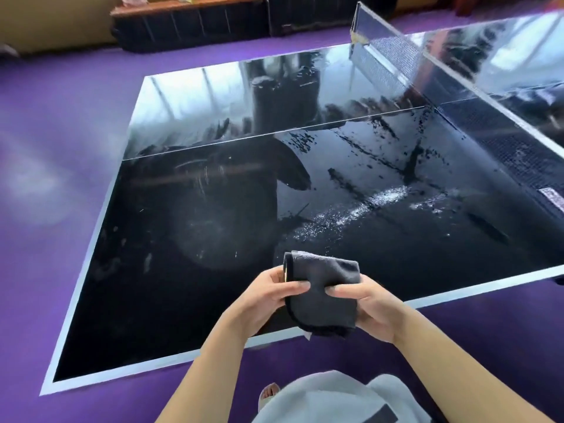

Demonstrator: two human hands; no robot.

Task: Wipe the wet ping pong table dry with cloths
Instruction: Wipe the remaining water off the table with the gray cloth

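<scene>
The ping pong table [195, 227] fills the view, its dark top running away from the person toward the net [457, 83], long axis pointing up and right; water beads show mostly on the right half, ahead of the hands. Over the near edge hangs 1 folded grey cloth [323, 294], long side roughly vertical, clear of the surface. The left hand [265, 300] and right hand [369, 306] each pinch a side, equally near the wet patch.
</scene>
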